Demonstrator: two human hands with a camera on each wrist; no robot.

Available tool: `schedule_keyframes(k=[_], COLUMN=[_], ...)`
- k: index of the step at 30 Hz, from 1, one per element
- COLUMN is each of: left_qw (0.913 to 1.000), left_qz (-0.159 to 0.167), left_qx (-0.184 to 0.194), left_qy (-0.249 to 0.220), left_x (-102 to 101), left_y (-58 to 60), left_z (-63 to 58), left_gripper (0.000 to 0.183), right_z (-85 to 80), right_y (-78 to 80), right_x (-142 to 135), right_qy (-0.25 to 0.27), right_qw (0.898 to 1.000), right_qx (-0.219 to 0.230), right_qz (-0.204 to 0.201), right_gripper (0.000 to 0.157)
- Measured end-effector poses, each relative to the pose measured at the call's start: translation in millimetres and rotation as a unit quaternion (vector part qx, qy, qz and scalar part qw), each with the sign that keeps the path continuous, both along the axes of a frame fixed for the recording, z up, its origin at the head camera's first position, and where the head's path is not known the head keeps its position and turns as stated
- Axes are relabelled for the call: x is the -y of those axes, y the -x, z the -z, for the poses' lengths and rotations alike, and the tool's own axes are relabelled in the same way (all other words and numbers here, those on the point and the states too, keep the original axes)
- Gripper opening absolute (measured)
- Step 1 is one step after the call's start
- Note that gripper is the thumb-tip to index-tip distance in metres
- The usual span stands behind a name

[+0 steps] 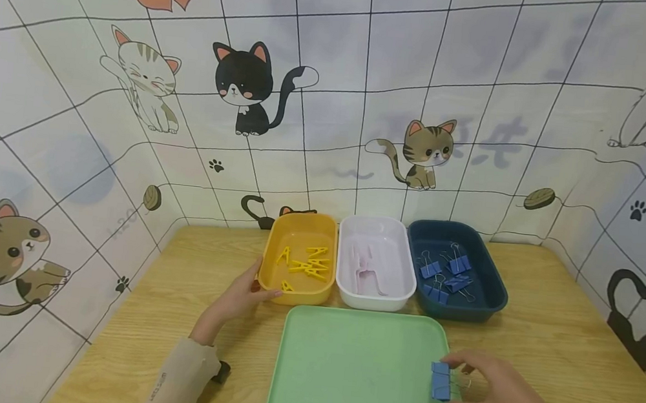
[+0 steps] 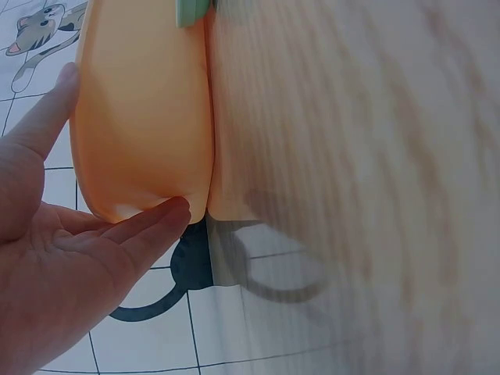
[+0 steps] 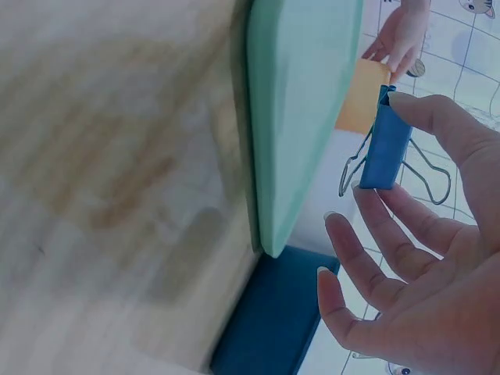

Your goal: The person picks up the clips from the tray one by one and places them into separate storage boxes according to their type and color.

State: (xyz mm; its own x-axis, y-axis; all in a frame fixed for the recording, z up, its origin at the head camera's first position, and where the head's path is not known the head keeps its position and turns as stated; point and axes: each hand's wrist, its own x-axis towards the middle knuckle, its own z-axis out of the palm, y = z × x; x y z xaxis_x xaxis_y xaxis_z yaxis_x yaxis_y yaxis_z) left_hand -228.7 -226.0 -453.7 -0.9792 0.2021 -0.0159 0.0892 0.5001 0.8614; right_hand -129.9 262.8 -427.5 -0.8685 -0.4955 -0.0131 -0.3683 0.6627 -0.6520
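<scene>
In the head view my right hand [image 1: 488,389] pinches a blue binder clip [image 1: 441,381] over the right edge of the green tray [image 1: 359,367]. The right wrist view shows the binder clip [image 3: 387,144] held by its ends between thumb and fingertips, its wire handles sticking out to both sides and the other fingers spread. My left hand [image 1: 242,295] grips the near left corner of the yellow bin [image 1: 296,297], thumb at the front rim and fingers along the left side. Several yellow pegs [image 1: 311,267] lie in that bin.
Beside the yellow bin stand a white bin [image 1: 374,302] holding pink clips [image 1: 365,270] and a navy bin [image 1: 464,314] with several blue binder clips [image 1: 459,264]. All rest on a wooden table [image 1: 550,327] against cat-printed walls [image 1: 331,111].
</scene>
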Motion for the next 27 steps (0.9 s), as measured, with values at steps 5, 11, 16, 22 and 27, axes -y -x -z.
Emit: schedule_keyframes(k=[5,11,16,22,27], left_qw=[1.0000,1.0000,1.0000,1.0000,1.0000], left_qz=[-0.003,0.000,0.000,-0.001,0.000], left_qx=[0.004,0.003,0.002,0.001,-0.003], left_qy=[-0.001,-0.003,-0.002,-0.002,0.001], left_x=[1.1,1.9,2.2,1.7,1.5], left_y=[0.0,0.3,0.5,0.8,1.0], left_z=[0.7,1.5,1.2,1.9,2.1], left_gripper=[0.090,0.090,0.092,0.092,0.091], right_z=[-3.5,-13.5,-20.2,-26.5,-33.4], right_y=[8.4,20.7,33.0,49.3,58.9], right_x=[-0.8,-3.0,-6.6,-12.2,-16.2], right_qy=[0.018,0.005,0.002,0.016,0.004], right_qw=[0.994,0.993,0.990,0.983,0.987], right_qx=[-0.104,-0.120,-0.136,-0.179,-0.152], right_qz=[-0.010,0.017,0.031,0.027,0.042], right_gripper=[0.053,0.051,0.052,0.048,0.049])
